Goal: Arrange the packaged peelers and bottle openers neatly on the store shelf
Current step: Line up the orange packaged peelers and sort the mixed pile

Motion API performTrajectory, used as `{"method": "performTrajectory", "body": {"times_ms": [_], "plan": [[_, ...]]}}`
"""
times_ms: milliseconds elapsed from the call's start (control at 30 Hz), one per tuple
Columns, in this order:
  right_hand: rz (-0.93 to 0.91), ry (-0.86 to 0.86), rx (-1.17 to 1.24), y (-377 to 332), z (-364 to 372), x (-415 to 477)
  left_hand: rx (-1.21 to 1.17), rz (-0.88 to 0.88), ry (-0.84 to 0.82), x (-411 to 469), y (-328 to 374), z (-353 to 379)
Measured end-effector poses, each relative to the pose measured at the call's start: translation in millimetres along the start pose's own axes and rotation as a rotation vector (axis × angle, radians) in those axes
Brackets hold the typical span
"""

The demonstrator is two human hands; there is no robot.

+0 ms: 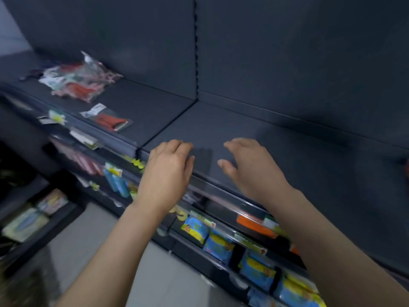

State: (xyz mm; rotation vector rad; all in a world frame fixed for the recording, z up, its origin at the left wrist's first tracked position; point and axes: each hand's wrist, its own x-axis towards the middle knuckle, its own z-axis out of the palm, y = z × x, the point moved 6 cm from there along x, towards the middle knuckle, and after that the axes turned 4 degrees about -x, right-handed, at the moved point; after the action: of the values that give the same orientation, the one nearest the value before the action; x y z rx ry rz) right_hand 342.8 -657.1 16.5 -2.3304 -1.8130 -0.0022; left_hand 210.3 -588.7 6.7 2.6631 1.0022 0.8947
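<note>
A dark grey store shelf runs across the view. At its far left lies a loose pile of clear packets holding red and pale tools. One single packet with a red tool lies nearer the shelf's front edge. My left hand rests over the front lip near the middle, fingers curled, holding nothing. My right hand hovers just to its right over bare shelf, fingers spread and empty. A dark flat patch lies between the hands; I cannot tell if it is a thing or a shadow.
Lower shelves below hold blue and yellow packets, an orange box and blue items. A price rail with yellow tags fronts each shelf. A low rack with pale packages stands at the left over grey floor.
</note>
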Motion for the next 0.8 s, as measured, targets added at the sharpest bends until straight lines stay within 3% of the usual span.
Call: {"method": "performTrajectory", "body": {"times_ms": [433, 800], "plan": [[-0.322, -0.061, 0.097, -156, 51, 138, 0.146, -0.312, 0.124, -7, -169, -67], [-0.379, -0.076, 0.083, -230, 79, 273, 0.18, -0.373, 0.102, 60, -295, -85]]}}
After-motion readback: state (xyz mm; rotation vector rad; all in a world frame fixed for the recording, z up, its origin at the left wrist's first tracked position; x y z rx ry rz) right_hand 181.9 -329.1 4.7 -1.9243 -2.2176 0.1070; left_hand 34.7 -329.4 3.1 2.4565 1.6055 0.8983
